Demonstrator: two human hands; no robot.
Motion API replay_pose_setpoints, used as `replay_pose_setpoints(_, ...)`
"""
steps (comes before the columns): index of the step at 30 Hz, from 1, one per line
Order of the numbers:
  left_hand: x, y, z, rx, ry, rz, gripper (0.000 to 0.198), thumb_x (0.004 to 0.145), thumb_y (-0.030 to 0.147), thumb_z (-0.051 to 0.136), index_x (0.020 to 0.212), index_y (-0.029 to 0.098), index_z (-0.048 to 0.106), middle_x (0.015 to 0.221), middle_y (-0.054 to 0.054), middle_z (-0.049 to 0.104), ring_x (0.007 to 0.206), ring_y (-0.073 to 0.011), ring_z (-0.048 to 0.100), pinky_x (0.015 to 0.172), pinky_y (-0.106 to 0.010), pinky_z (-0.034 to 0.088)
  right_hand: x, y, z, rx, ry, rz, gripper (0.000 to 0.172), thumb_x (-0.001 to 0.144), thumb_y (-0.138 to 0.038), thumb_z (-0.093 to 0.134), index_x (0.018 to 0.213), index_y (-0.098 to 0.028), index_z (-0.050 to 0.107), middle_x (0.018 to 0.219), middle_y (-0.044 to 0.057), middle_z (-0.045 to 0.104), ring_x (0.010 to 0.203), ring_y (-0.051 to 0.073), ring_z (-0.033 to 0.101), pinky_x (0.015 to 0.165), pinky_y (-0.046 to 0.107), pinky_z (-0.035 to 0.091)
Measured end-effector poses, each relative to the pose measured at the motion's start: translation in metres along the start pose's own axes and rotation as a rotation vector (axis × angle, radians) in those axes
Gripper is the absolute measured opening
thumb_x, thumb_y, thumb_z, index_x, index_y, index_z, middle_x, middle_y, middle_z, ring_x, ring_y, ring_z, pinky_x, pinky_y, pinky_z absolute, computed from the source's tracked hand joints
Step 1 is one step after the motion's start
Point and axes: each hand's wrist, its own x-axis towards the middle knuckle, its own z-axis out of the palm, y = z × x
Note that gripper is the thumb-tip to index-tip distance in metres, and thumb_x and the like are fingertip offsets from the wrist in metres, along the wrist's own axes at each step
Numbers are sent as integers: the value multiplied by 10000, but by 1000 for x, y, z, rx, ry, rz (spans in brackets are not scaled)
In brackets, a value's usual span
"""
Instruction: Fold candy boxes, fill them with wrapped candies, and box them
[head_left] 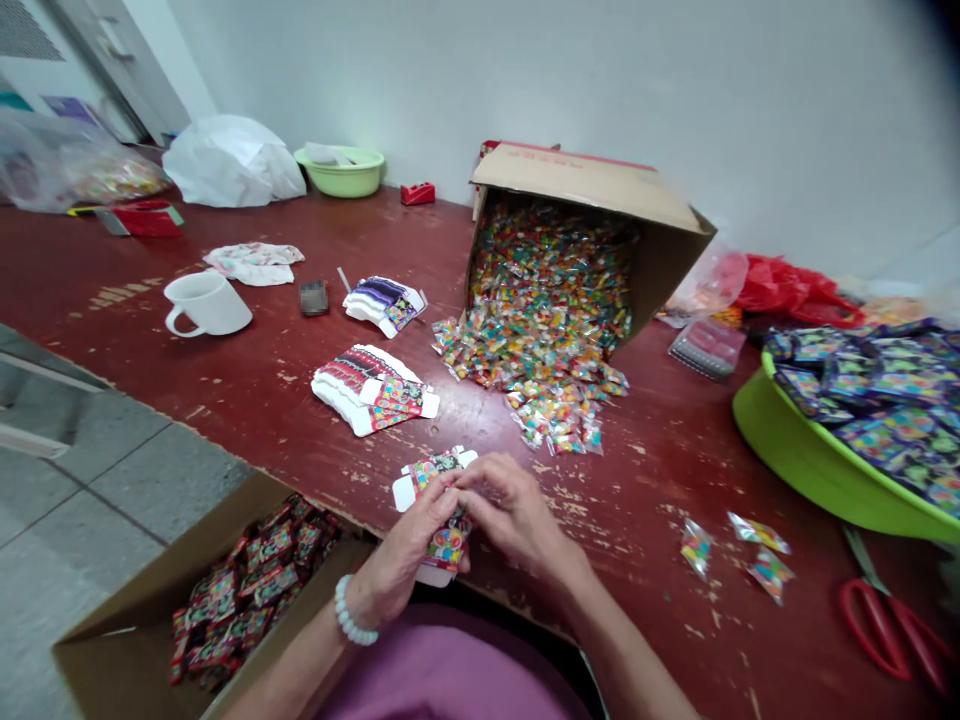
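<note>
Printed card blank (442, 525) held at 6 o'clock, just above near edge of dark red wooden table (645, 470). Card gripped from both sides: L hand (405, 545) closed on left part, R hand (517, 515) on right part, neither released nor clenched into a fist. Exact finger contact partly hidden. Bead bracelet (352, 612) worn on L wrist.

Card judged light, thin and fairly stiff, but easily creased if squeezed; glossy print may be a bit slippery. Best taken by flat panels or outer edges, not by white tabs.

Table edge lies directly below hands. Open cardboard box (127, 625) of dark foil packets (247, 590) sits at 7 o'clock, close by L forearm, so room is tight that side. More room at 3 o'clock on worn tabletop, w/ loose wrapped sweets (757, 535) and red-handled scissors (877, 630) further out at 4. Stacked card blanks (371, 388) just ahead at 12; tipped carton (585, 185) spills wrapped sweets (544, 310) at 1. Green basin (817, 450) of printed packets (877, 400) at 2–3.
</note>
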Motion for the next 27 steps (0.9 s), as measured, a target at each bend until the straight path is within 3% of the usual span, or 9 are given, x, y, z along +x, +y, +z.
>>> replay_pose_setpoints(2, -3, 5, -3, -51, -24, -49, 464, 870, 467, 610, 1287, 281, 530, 905, -26, 644, 659, -135, 625, 631, -256, 490, 22, 24, -20, -182, 121, 55, 175, 917, -248, 521, 1008, -260, 671, 983, 47, 689, 935, 222, 596, 853, 347, 440)
replay_pose_setpoints(4, -5, 9, -7, -86, -14, -56, 424, 851, 428, 654, 1223, 244, 567, 906, -39, 652, 734, -144, 642, 672, -247, 490, 46, 52, -39, -407, 263, 159, 295, 877, -206, 530, 1149, -209, 645, 1230, 122, 628, 1134, 292, 510, 965, 433, 361)
replay_pose_setpoints(6, -7, 12, -13, -88, 10, -38, 411, 831, 374, 695, 1195, 213, 589, 964, -66, 669, 832, -155, 647, 717, -237, 490, 66, 77, -51, -528, 298, 264, 378, 820, -149, 555, 1184, -204, 639, 1327, 130, 584, 1186, 332, 447, 987, 486, 303)
replay_pose_setpoints(11, -9, 15, -31, -38, 25, 54, 350, 767, 251, 769, 1068, 193, 600, 951, -39, 677, 813, -142, 628, 742, -255, 505, 86, 105, -60, -464, 342, 306, 173, 829, -185, 572, 907, -184, 726, 1089, 158, 693, 1111, 334, 474, 981, 508, 279)
replay_pose_setpoints(16, -9, 28, -39, 15, 68, 125, 496, 717, 226, 806, 1144, 213, 554, 1034, -41, 680, 842, -152, 640, 744, -262, 527, 75, 94, -67, -240, 517, 321, 246, 867, -334, 556, 932, -167, 724, 1061, 145, 683, 1069, 293, 516, 958, 463, 358)
replay_pose_setpoints(19, -4, 34, -40, 70, 77, 51, 477, 730, 282, 796, 1142, 159, 589, 1000, -69, 695, 787, -149, 655, 710, -256, 539, 55, 73, -63, -50, 573, 351, 408, 883, -518, 511, 977, -171, 704, 913, 95, 693, 827, 232, 600, 744, 383, 487)
replay_pose_setpoints(21, 0, 34, -39, 77, 118, 28, 428, 717, 307, 804, 1065, 140, 619, 914, -56, 701, 698, -130, 646, 627, -234, 538, 38, 55, -54, 103, 557, 388, 463, 851, -597, 533, 939, -173, 698, 764, 52, 672, 629, 183, 587, 589, 332, 499)
replay_pose_setpoints(25, 3, 30, -34, -8, 197, 36, 365, 681, 324, 825, 910, 160, 594, 777, -11, 679, 576, -119, 616, 488, -228, 522, 3, 20, -29, 719, 501, 545, 376, 675, -492, 799, 881, -195, 693, 747, 7, 660, 577, 125, 577, 527, 258, 497)
replay_pose_setpoints(27, 3, 26, -33, -90, 186, 30, 350, 679, 299, 828, 873, 166, 569, 766, -4, 673, 582, -125, 622, 514, -257, 545, -8, 8, -19, 819, 510, 574, 332, 663, -426, 829, 866, -197, 702, 728, -8, 654, 574, 106, 561, 532, 232, 479)
